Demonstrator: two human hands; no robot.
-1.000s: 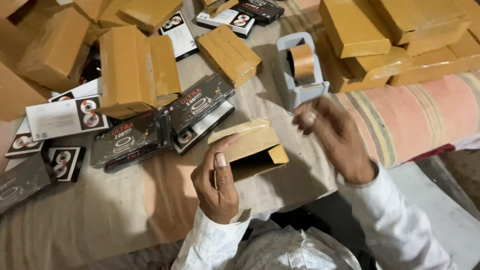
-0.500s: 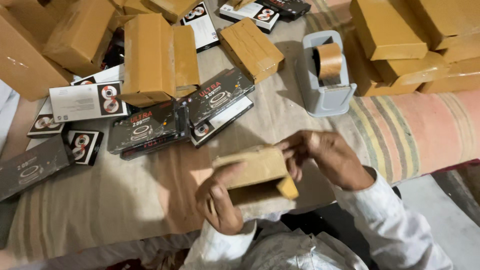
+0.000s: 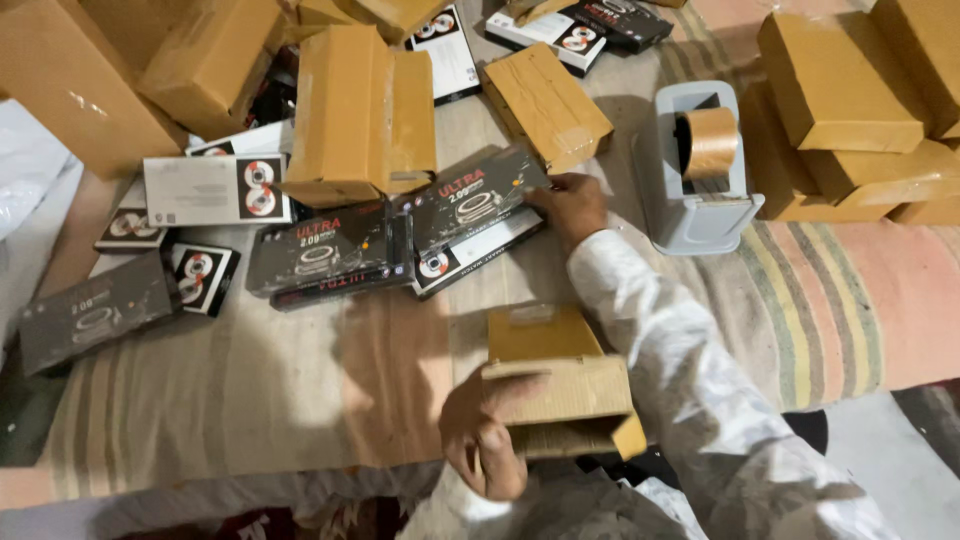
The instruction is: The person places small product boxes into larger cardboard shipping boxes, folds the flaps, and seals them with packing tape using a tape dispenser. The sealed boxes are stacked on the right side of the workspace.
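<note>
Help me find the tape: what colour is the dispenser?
Grey tape dispenser, head view.

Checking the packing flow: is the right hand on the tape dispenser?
No: the right hand rests on a dark product box, apart from the grey tape dispenser.

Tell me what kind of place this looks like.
Probably a small home packing spot: stacked brown cardboard boxes, a grey tape dispenser, and dark retail product boxes spread over a striped cloth.
</note>
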